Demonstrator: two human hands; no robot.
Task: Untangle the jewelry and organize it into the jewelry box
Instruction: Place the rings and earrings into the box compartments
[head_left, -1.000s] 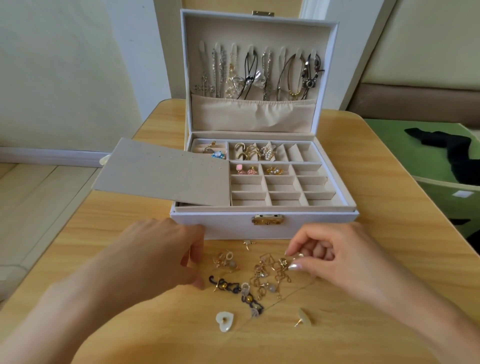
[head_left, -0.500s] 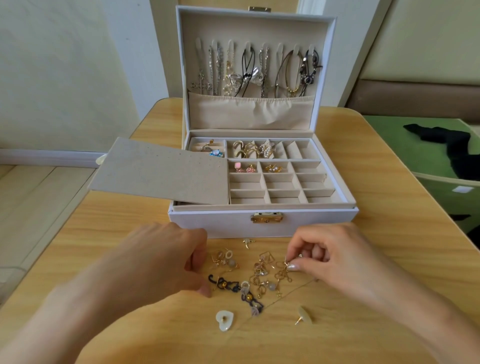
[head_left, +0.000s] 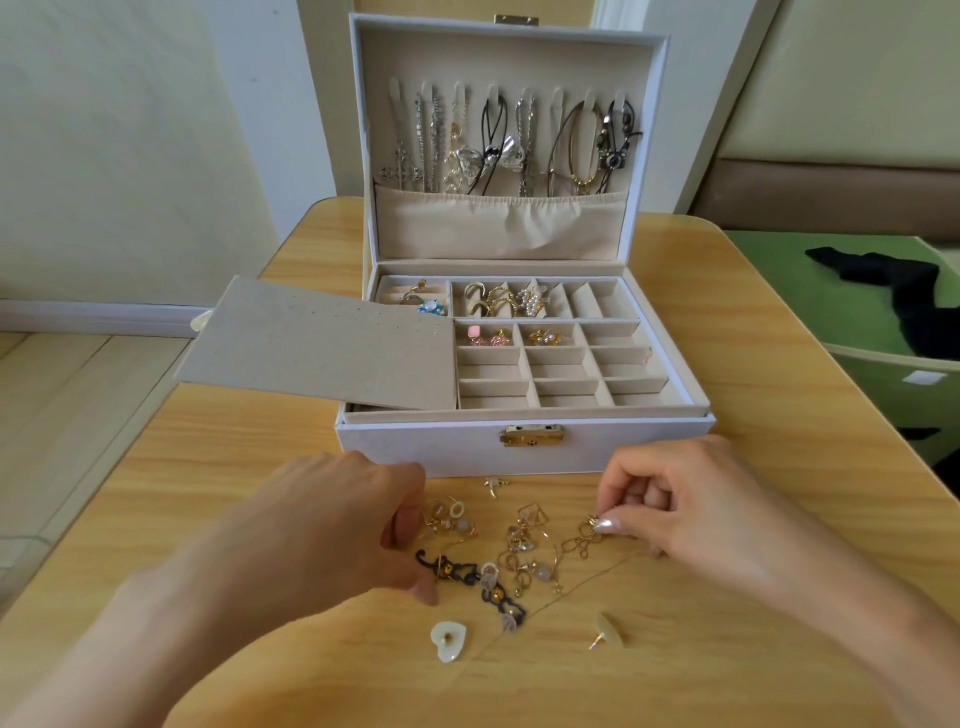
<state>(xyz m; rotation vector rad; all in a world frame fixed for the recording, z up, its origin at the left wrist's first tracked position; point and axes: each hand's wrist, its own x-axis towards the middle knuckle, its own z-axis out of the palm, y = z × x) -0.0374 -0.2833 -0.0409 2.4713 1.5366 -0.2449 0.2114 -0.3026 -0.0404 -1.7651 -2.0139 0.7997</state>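
A white jewelry box (head_left: 431, 449) stands open on the table, with necklaces (head_left: 511, 140) hanging in its lid and rings and earrings in its back compartments (head_left: 511, 304). In front of it lies a tangled pile of gold earrings and chain (head_left: 524, 551), with a black cat-shaped piece (head_left: 457, 571) on its left. My right hand (head_left: 696, 512) pinches gold links (head_left: 587, 535) at the pile's right edge. My left hand (head_left: 332, 535) curls over the pile's left edge, thumb beside the black piece; I cannot see whether it holds anything.
A grey card panel (head_left: 322, 348) lies across the box's left side and overhangs it. A white heart earring (head_left: 448, 642), a stud earring (head_left: 608, 631) and a small gold charm (head_left: 493, 485) lie loose on the wooden table (head_left: 769, 395). A green seat (head_left: 831, 301) with black cloth (head_left: 898, 296) stands at the right.
Both hands stay at the pile. My right hand's pinch on the gold links has shifted slightly right; the view has tilted a little.
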